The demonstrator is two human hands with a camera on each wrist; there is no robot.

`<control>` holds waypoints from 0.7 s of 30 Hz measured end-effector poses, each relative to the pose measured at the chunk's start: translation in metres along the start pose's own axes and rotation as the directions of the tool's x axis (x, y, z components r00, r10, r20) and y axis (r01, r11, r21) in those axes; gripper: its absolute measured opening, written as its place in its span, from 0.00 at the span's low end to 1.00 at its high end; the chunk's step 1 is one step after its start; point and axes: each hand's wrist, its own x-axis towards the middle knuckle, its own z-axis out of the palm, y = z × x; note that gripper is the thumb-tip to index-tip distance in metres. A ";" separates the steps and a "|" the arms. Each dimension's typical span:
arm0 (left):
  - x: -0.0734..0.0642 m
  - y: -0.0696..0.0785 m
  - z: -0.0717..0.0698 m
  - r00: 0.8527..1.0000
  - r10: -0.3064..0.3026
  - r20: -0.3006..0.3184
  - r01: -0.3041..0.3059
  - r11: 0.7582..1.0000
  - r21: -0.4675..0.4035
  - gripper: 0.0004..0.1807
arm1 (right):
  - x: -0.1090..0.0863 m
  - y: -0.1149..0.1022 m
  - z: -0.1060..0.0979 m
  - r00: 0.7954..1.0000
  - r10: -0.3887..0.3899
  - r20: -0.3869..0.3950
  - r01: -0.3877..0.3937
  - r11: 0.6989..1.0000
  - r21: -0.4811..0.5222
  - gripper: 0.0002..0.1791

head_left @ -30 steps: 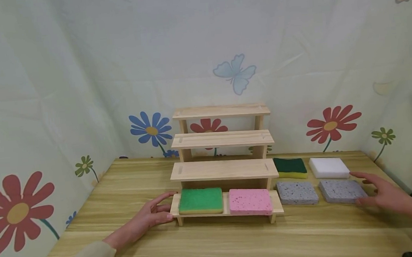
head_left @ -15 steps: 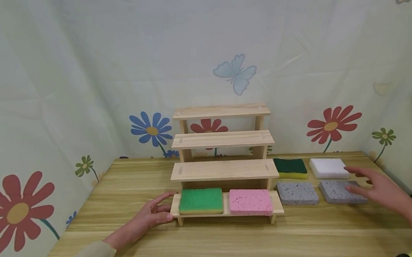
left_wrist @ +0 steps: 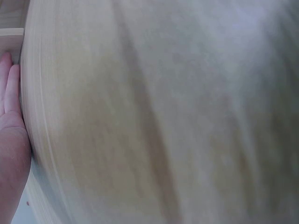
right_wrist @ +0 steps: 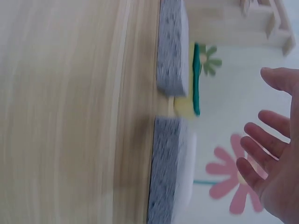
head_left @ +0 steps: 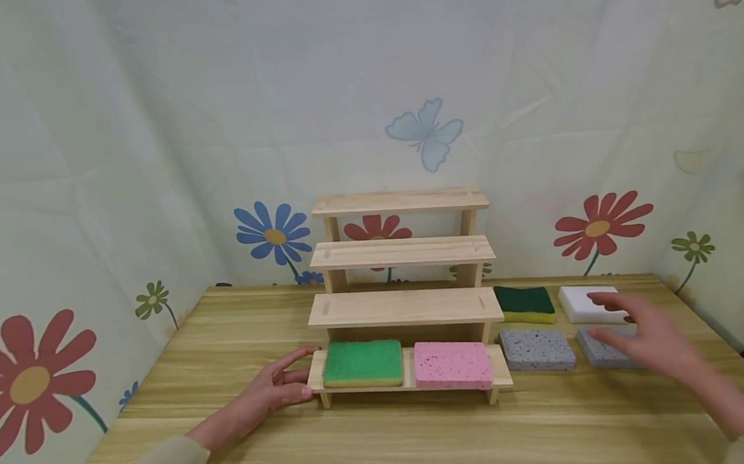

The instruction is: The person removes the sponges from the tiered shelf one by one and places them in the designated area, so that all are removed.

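my right hand (head_left: 656,337): fingers (head_left: 616,301) spread above rightmost grey sponge (head_left: 603,357) and white block (head_left: 575,306), lower right of frame | my left hand (head_left: 270,394): fingers pinch wooden rack (head_left: 404,307) at its left end, lower centre

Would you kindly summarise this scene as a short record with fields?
Rack: wooden, four steps, on the table
Lowest step: green sponge, pink sponge
Right, back row: dark green sponge, white sponge
Right, front row: left grey sponge, right grey sponge
Left hand: touches the lowest step's left end
Right hand: holds nothing, near the right grey sponge
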 end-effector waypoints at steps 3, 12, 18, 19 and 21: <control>0.000 0.000 0.000 1.000 -0.001 -0.001 0.001 1.000 0.005 0.41 | 0.001 -0.014 0.003 1.000 -0.014 -0.008 0.015 1.000 0.016 0.35; -0.001 0.001 0.000 1.000 -0.018 -0.006 0.018 1.000 0.007 0.41 | 0.002 -0.060 0.016 0.997 -0.074 -0.033 0.076 0.996 0.043 0.34; -0.002 0.002 0.001 0.998 -0.054 -0.030 0.054 0.998 0.020 0.39 | 0.000 -0.088 0.025 0.992 -0.116 -0.056 0.120 0.990 0.073 0.34; -0.002 0.002 0.001 0.998 -0.055 -0.031 0.056 0.998 0.021 0.39 | 0.000 -0.092 0.027 0.991 -0.122 -0.061 0.127 0.989 0.079 0.33; -0.003 0.003 0.001 0.998 -0.057 -0.031 0.058 0.998 0.020 0.39 | 0.000 -0.099 0.030 0.988 -0.137 -0.068 0.144 0.985 0.095 0.33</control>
